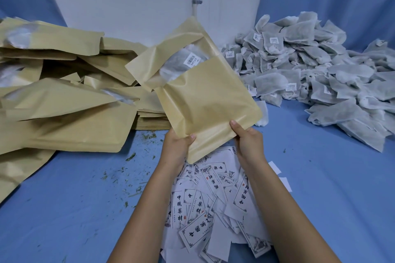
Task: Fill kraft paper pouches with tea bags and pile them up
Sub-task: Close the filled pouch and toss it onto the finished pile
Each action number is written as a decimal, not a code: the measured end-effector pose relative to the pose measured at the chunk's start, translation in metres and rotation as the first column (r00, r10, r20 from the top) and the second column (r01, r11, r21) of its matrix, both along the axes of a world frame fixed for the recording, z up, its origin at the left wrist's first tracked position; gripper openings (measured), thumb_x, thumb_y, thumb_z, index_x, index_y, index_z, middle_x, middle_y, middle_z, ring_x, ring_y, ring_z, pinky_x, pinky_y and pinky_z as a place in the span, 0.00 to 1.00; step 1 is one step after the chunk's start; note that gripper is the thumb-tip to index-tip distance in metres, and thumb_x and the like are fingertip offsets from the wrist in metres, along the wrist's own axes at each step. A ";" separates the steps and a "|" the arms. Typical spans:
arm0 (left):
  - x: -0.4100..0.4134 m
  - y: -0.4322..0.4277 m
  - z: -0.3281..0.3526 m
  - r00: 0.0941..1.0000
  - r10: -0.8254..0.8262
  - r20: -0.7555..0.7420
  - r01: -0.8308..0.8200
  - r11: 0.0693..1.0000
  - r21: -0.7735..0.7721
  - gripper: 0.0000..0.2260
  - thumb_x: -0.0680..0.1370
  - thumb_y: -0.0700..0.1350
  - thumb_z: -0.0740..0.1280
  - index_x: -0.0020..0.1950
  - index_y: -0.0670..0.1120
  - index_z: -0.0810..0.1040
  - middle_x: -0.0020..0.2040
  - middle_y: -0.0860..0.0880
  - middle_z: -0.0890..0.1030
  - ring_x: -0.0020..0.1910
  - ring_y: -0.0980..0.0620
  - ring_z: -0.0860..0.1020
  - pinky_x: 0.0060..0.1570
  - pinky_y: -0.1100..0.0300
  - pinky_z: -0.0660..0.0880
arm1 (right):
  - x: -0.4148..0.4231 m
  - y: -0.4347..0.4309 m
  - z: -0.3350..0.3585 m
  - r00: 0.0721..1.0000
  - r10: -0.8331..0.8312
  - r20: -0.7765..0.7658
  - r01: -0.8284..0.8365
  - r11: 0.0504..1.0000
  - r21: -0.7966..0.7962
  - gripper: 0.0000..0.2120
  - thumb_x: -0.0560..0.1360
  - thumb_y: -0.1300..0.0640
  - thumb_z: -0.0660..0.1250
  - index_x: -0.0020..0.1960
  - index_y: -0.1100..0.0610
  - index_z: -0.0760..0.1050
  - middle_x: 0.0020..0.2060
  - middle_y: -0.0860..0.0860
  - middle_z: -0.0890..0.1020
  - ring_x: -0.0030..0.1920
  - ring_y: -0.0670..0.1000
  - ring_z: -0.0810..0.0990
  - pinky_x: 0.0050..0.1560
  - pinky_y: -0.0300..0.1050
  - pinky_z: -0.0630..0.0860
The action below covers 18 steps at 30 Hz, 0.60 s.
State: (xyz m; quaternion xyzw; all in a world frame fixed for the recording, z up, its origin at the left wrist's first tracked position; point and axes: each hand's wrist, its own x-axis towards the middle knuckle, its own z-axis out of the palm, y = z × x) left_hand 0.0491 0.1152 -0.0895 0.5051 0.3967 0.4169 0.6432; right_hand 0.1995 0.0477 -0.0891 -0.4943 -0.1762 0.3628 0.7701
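A kraft paper pouch [198, 92] is held up in the middle of the view, tilted to the left, with tea bags [181, 64] showing through its clear window. My left hand [176, 145] grips its lower left edge, thumb on the front. My right hand [245, 136] grips its lower right corner. A heap of filled kraft pouches [59, 100] lies on the left. A big heap of loose grey-white tea bags [320, 74] lies on the right.
A flat stack of empty kraft pouches [149, 117] sits behind the held pouch. Printed white labels [213, 198] are scattered under my forearms. Green herb crumbs [128, 177] dot the blue table cover [320, 177]. A white wall stands behind.
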 end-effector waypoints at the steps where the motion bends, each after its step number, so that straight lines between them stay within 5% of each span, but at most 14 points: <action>1: 0.001 0.000 -0.001 1.000 -0.003 0.007 0.003 1.000 -0.009 0.15 0.76 0.31 0.65 0.55 0.49 0.74 0.49 0.50 0.82 0.49 0.51 0.80 0.48 0.57 0.75 | -0.001 0.000 0.001 1.000 0.005 -0.021 -0.005 1.000 0.006 0.03 0.75 0.63 0.68 0.43 0.61 0.79 0.41 0.52 0.84 0.39 0.45 0.83 0.37 0.33 0.77; 3: 0.000 0.001 -0.002 1.000 -0.011 0.011 0.011 1.000 -0.020 0.15 0.76 0.31 0.65 0.55 0.49 0.74 0.48 0.50 0.82 0.48 0.53 0.80 0.44 0.59 0.75 | 0.002 0.000 0.001 0.997 -0.014 -0.070 0.016 1.000 0.027 0.04 0.76 0.60 0.66 0.43 0.59 0.78 0.38 0.49 0.82 0.34 0.42 0.80 0.35 0.32 0.75; 6: -0.003 0.004 -0.001 1.000 -0.002 -0.009 0.002 1.000 -0.019 0.15 0.76 0.30 0.65 0.57 0.48 0.74 0.49 0.50 0.82 0.50 0.51 0.79 0.44 0.60 0.74 | 0.009 0.000 0.001 0.993 -0.079 -0.093 0.081 0.997 0.018 0.03 0.76 0.61 0.66 0.44 0.59 0.78 0.44 0.51 0.82 0.44 0.46 0.80 0.46 0.35 0.77; 11: -0.023 0.009 0.014 1.000 0.020 -0.015 -0.020 1.000 -0.023 0.16 0.76 0.30 0.64 0.48 0.52 0.76 0.48 0.52 0.82 0.49 0.52 0.79 0.45 0.58 0.74 | 0.001 0.010 0.011 0.990 -0.025 -0.140 0.033 0.998 0.060 0.07 0.77 0.61 0.64 0.54 0.61 0.76 0.48 0.53 0.82 0.47 0.49 0.81 0.46 0.38 0.80; 18: -0.095 0.027 0.050 0.988 0.155 -0.016 -0.154 0.986 0.063 0.17 0.76 0.28 0.62 0.47 0.51 0.76 0.44 0.53 0.82 0.43 0.56 0.80 0.39 0.64 0.74 | -0.063 0.060 0.036 0.999 -0.033 0.029 0.035 0.997 -0.069 0.09 0.75 0.62 0.67 0.37 0.59 0.74 0.28 0.50 0.79 0.23 0.46 0.73 0.26 0.38 0.70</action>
